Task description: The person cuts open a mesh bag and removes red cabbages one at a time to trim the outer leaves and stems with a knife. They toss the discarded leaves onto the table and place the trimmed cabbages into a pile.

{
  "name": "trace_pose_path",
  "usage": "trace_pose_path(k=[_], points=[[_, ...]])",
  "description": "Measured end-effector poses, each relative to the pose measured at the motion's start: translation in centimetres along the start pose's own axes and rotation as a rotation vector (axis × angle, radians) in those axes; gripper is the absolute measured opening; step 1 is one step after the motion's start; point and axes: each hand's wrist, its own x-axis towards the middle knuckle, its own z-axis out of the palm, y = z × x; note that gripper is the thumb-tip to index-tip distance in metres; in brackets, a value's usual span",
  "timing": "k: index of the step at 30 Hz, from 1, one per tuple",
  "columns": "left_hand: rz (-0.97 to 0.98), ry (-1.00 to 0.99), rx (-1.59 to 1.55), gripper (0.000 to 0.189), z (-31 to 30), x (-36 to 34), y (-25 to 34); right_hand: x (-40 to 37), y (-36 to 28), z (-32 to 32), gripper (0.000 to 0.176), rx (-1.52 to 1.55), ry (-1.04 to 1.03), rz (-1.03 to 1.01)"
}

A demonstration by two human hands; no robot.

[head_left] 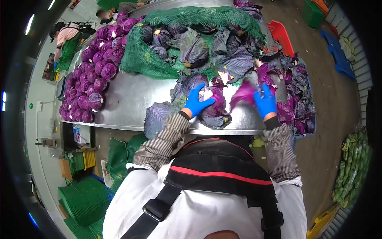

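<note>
Both arms being held forward from chest, elbows being bent. Left forearm (pixel 165 137) being angled far and rightward, striped sleeve being worn over it. Left hand (pixel 197 101), blue-gloved, being pressed palm down, fingers being spread open. Right forearm (pixel 280 149) being held almost straight toward far side. Right hand (pixel 265 104), blue-gloved, being held apart, right of Left hand, fingers being curled shut in grip, knuckles being turned up.
</note>
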Motion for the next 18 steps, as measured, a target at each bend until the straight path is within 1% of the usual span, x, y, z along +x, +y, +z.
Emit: trace_pose_path(k=[1, 2, 3, 5, 6, 7, 9, 10, 11, 12, 13, 14, 15, 16, 17, 18], points=[[0.121, -0.155, -0.025, 0.083, -1.0, -0.1, 0.2, 1.3, 2.2, -0.6, 0.041, -0.173, 0.076, 0.061], [0.245, -0.312, -0.045, 0.082, -1.7, 0.1, 0.6, 2.1, 3.8, -1.0, 0.06, -0.302, -0.103, 0.069], [0.445, -0.372, 0.047, 0.081, -1.5, 0.6, 1.1, 2.0, 2.8, -0.7, 0.06, -0.299, -0.101, 0.069], [0.644, -0.453, 0.11, 0.08, -0.9, 0.7, 4.0, 0.6, -1.0, 1.0, 0.069, -0.201, -0.208, -0.241], [0.697, -0.396, 0.156, 0.079, -0.5, 1.1, 5.0, 0.5, -1.7, 2.6, 0.07, -0.09, -0.306, -0.226], [0.709, -0.315, 0.168, 0.076, -0.9, 1.3, 6.3, 0.8, -2.1, 4.4, 0.072, 0.022, -0.398, -0.216], [0.446, -0.116, 0.173, 0.071, -1.7, 0.6, 5.8, 0.8, -1.8, 6.9, 0.071, 0.019, -0.441, -0.154], [0.285, -0.078, 0.085, 0.068, -1.3, 0.1, 4.0, 0.7, -2.4, 6.9, 0.065, 0.088, -0.466, -0.034], [0.122, -0.038, -0.004, 0.066, -0.8, -0.6, 2.1, 0.5, -2.9, 7.1, 0.065, 0.097, -0.468, -0.033], [0.212, 0.03, 0.086, 0.073, -0.1, -1.4, 2.3, 0.0, -3.3, 7.4, 0.061, 0.105, -0.432, -0.074], [0.281, 0.137, 0.226, 0.087, 1.0, -2.0, 2.6, -0.3, -3.6, 7.6, 0.057, 0.112, -0.395, -0.114], [0.261, 0.142, 0.291, 0.092, 1.4, -2.0, 2.8, -0.2, -3.8, 7.9, 0.047, 0.064, -0.415, -0.08], [0.236, 0.152, 0.351, 0.097, 1.6, -2.0, 3.1, -0.4, -3.9, 7.6, 0.047, 0.06, -0.427, -0.077], [0.227, 0.159, 0.348, 0.097, 1.5, -1.5, 3.3, -0.5, -4.0, 7.1, 0.043, -0.06, -0.374, -0.168], [0.201, 0.096, 0.353, 0.097, 1.2, -0.8, 3.5, -0.6, -4.3, 6.5, 0.039, -0.177, -0.317, -0.26], [0.176, 0.036, 0.357, 0.097, 0.9, -0.3, 3.8, -1.1, -5.2, 5.3, 0.032, -0.349, -0.314, -0.285]])
